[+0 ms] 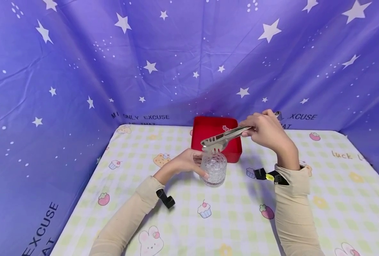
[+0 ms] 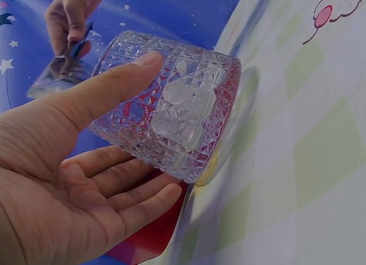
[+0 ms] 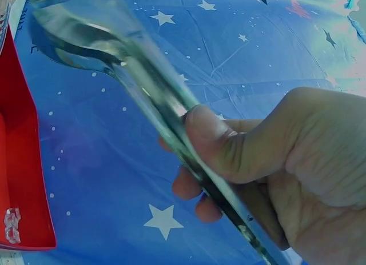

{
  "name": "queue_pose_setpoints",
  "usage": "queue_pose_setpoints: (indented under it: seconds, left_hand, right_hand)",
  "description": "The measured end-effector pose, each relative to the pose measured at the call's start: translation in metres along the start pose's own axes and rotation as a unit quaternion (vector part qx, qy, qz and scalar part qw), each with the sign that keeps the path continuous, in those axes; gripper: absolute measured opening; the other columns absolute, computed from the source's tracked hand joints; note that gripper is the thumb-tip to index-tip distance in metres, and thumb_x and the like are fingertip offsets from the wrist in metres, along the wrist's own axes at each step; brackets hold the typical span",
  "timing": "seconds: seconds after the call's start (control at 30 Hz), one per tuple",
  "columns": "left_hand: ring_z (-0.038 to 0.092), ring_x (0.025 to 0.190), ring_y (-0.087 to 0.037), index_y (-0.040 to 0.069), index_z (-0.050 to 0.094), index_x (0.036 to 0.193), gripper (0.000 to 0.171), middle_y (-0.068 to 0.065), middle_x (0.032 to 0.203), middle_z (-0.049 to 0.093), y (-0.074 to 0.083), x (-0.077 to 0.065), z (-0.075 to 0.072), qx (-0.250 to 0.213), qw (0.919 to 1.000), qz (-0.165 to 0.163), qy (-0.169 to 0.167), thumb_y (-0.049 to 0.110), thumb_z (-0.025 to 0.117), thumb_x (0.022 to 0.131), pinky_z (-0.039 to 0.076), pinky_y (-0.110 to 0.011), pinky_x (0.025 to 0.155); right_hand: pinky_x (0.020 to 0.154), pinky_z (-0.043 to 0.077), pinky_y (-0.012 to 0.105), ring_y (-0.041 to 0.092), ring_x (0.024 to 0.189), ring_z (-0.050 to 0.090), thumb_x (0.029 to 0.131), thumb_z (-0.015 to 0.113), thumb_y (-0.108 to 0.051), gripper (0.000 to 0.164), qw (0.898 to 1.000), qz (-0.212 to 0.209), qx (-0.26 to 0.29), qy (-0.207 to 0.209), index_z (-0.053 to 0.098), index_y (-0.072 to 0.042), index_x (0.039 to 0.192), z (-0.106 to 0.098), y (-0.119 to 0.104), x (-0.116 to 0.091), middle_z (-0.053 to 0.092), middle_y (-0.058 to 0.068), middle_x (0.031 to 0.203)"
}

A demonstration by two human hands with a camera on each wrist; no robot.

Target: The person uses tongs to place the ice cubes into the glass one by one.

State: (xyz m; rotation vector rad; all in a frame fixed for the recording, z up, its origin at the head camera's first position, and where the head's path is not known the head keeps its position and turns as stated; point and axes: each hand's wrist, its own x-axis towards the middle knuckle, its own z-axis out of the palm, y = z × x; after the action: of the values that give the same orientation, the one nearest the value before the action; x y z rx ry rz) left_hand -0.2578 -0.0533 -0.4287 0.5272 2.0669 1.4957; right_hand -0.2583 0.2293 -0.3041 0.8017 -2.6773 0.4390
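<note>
A clear cut-pattern glass (image 1: 214, 173) stands on the table, slightly in front of a red tray (image 1: 235, 157). My left hand (image 1: 187, 161) holds the glass from its left side, thumb on the near face and fingers round the far side. Clear, ice-cube-like pieces (image 2: 174, 113) show through its wall. My right hand (image 1: 267, 131) grips metal tongs (image 1: 235, 133) by the arms. The slotted ends of the tongs slant down to the left, right over the mouth of the glass. I cannot tell whether anything is between them.
Inside the red tray lies a small clear piece (image 3: 12, 225). A checked tablecloth (image 1: 234, 220) printed with cupcakes and strawberries covers the table. Behind and to the left hangs a purple-blue star curtain (image 1: 176, 49).
</note>
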Motion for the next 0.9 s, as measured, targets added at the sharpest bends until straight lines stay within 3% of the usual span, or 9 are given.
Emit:
queue_pose_setpoints:
  seconds: [0.17, 0.33, 0.4, 0.7, 0.9]
  left_hand:
    - [0.067, 0.118, -0.019, 0.005, 0.066, 0.133, 0.068, -0.01, 0.126, 0.072, 0.0, 0.0, 0.0, -0.007, 1.0, 0.001, -0.003, 0.002, 0.09, 0.07, 0.056, -0.027, 0.102]
    - [0.066, 0.12, -0.02, 0.005, 0.065, 0.135, 0.07, -0.01, 0.128, 0.072, 0.001, 0.0, 0.001, -0.006, 1.0, 0.004, -0.002, 0.001, 0.09, 0.07, 0.056, -0.027, 0.103]
    - [0.066, 0.12, -0.019, 0.006, 0.066, 0.135, 0.069, -0.009, 0.128, 0.072, 0.001, 0.0, 0.001, -0.005, 1.0, 0.0, -0.002, 0.001, 0.09, 0.07, 0.056, -0.027, 0.103]
    - [0.066, 0.12, -0.019, 0.006, 0.064, 0.138, 0.072, -0.009, 0.131, 0.071, 0.001, 0.0, 0.0, -0.014, 0.9998, 0.01, -0.006, 0.001, 0.089, 0.071, 0.056, -0.028, 0.103]
    - [0.067, 0.12, -0.02, 0.005, 0.064, 0.137, 0.072, -0.011, 0.129, 0.071, 0.001, 0.0, 0.0, -0.014, 0.9998, 0.007, -0.007, -0.001, 0.089, 0.07, 0.056, -0.027, 0.103]
  right_hand:
    - [0.09, 0.033, 0.048, 0.027, 0.082, 0.057, 0.085, 0.079, -0.008, 0.028, 0.998, 0.026, 0.013, 0.055, 0.076, -0.005, 0.112, 0.002, -0.001, 0.002, 0.072, 0.01, 0.087]
    - [0.097, 0.032, 0.054, 0.031, 0.092, 0.059, 0.086, 0.078, -0.005, 0.033, 0.986, 0.046, 0.03, 0.154, 0.074, -0.007, 0.119, 0.004, 0.001, 0.003, 0.073, 0.016, 0.096]
    - [0.098, 0.031, 0.055, 0.032, 0.094, 0.058, 0.087, 0.077, -0.004, 0.033, 0.983, 0.048, 0.029, 0.176, 0.074, -0.008, 0.12, 0.005, 0.002, 0.002, 0.073, 0.016, 0.097]
    - [0.098, 0.03, 0.059, 0.036, 0.099, 0.058, 0.089, 0.075, -0.014, 0.034, 0.981, 0.049, 0.009, 0.188, 0.072, -0.007, 0.122, 0.005, 0.008, 0.004, 0.073, 0.019, 0.104]
    - [0.098, 0.03, 0.062, 0.039, 0.097, 0.057, 0.09, 0.074, -0.021, 0.035, 0.977, 0.059, -0.042, 0.203, 0.073, -0.005, 0.121, 0.008, 0.013, 0.005, 0.071, 0.022, 0.103]
